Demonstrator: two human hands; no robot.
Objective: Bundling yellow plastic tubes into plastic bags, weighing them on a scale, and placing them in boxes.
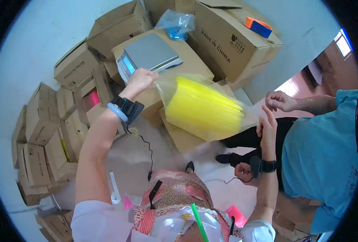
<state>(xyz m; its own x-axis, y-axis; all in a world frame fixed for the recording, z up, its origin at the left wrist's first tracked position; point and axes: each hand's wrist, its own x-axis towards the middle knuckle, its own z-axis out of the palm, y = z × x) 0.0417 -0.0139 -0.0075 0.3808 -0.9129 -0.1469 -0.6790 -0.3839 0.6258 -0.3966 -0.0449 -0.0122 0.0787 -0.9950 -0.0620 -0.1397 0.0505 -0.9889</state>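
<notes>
A clear plastic bag (pixel 163 82) with a bundle of thin yellow sticks (pixel 205 108), straw-like in look, hangs stretched between my two hands. My left hand (pixel 140 82) is closed on the bag's upper left corner, just in front of a digital scale (pixel 150 52) on a carton. At the bag's right end, my right hand (pixel 267 127) pinches the loose clear plastic, its index finger pointing up; the exact grip is partly hidden. Both my wrists carry black strapped devices.
Close by on the right stands a person in a blue shirt (pixel 320 157), one hand (pixel 282 101) near my right hand. Cartons (pixel 231 40) surround the scale, one bearing an orange and blue tape roll (pixel 258 27). A plastic bag with blue contents (pixel 177 28) lies behind. More open cartons (pixel 41 113) line the left.
</notes>
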